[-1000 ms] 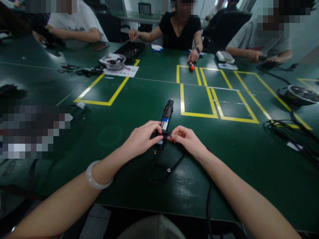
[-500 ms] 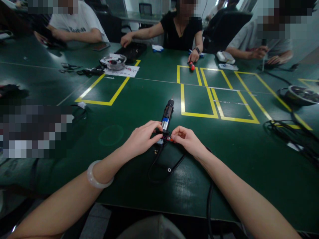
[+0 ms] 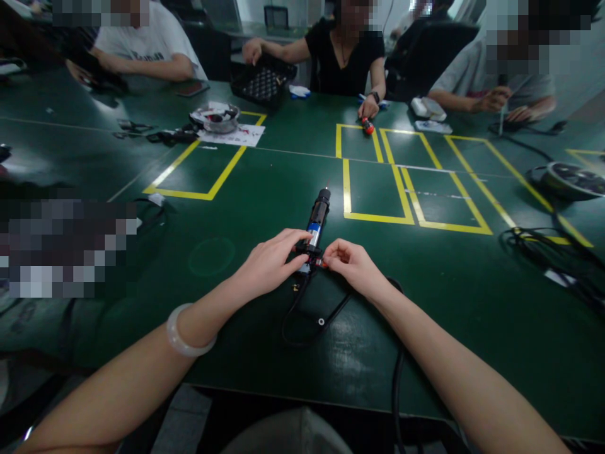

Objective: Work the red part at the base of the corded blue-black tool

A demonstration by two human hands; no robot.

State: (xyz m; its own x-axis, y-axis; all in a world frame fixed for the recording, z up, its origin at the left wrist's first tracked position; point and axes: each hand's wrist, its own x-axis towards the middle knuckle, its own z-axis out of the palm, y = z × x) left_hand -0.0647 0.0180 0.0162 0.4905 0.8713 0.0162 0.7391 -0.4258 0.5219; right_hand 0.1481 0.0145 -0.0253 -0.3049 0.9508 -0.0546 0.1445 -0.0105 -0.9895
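An electric screwdriver with its inner parts bare [image 3: 319, 214] lies on the green table, its thin bit pointing away from me. Its silver motor section carries a blue band. My left hand [image 3: 269, 261] grips it from the left, with fingers on the motor section and the thumb lower down near the wires. Beside its lower end, my right hand [image 3: 348, 260] pinches a small orange-red part [image 3: 324, 263], mostly hidden by the fingertips. From the near end a black cable [image 3: 284, 325] loops over the table. Small brass-coloured bits [image 3: 295, 287] lie just below my left hand.
A white ring [image 3: 321, 322] lies inside the cable loop. Yellow tape frames [image 3: 378, 219] mark the table beyond. A bowl of parts [image 3: 216, 118] stands on paper at far left, and coiled cables [image 3: 534, 246] lie at right. A co-worker's hand [image 3: 368, 109] touches a red-and-black object [image 3: 367, 127].
Across the table, a co-worker's hand has raised and tilted a black tray. The red-and-black object has shifted slightly right. My own hands have barely moved.
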